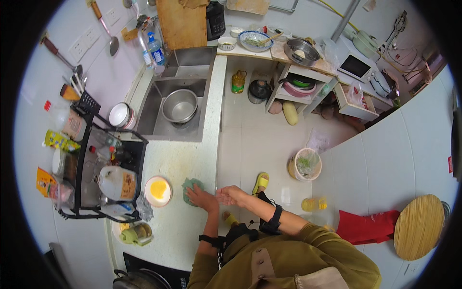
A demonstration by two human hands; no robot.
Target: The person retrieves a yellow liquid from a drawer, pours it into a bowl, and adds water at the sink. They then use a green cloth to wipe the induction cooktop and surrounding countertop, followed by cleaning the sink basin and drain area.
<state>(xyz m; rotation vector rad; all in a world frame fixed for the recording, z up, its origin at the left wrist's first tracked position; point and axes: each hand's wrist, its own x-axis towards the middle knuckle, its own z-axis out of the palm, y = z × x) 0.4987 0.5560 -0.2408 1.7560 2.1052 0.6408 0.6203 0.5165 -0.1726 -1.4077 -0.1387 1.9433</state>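
Observation:
My left hand point(200, 197) presses down on a crumpled green cloth point(190, 186) on the light countertop point(173, 231), close to its edge. Just beyond that edge, my right hand point(230, 195) is held palm up and slightly cupped, with nothing visible in it. A small bowl point(158, 191) holding yellow liquid, which looks like beaten egg, stands to the left of the cloth. Crumpled clear plastic point(144, 207) lies between this bowl and the rack.
A black rack point(83, 173) of bottles lines the wall. Farther along are a steel sink point(155, 126) with a metal basin point(179, 106) and stacked bowls point(121, 115). A pot point(140, 280) sits at the near end. A lined waste bin point(305, 164) stands on the floor.

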